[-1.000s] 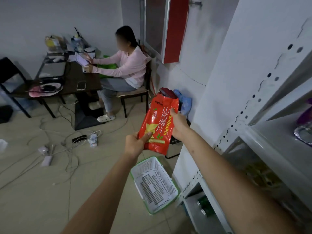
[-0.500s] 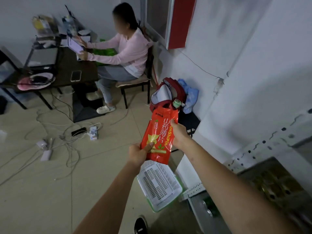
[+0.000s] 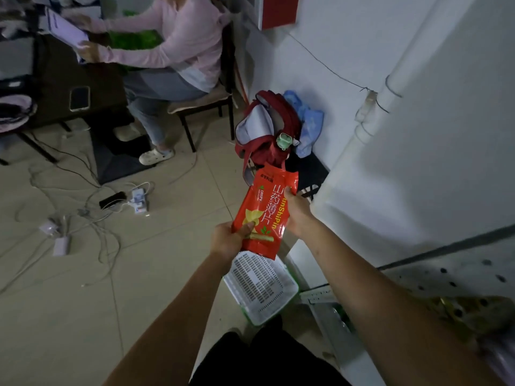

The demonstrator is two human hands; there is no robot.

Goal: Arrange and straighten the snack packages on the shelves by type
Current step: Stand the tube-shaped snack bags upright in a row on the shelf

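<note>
Tiled floor (image 3: 156, 277) carries loose cables (image 3: 92, 218) at left, where a seated person (image 3: 178, 51) works at a dark worktop (image 3: 83, 79). Further right, the left hand (image 3: 229, 240) pinches the red snack bag's (image 3: 264, 213) lower edge, thumb on its front; the right hand (image 3: 298, 215) grips its right side. The bag hangs above a white basket (image 3: 262, 288), left of the shelf (image 3: 457, 277).

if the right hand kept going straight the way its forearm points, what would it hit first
Likely the red backpack on the floor by the wall. The right hand, holding the red snack package, points up and left in the picture toward it. Depth is unclear, so it might pass above the bag.
</note>
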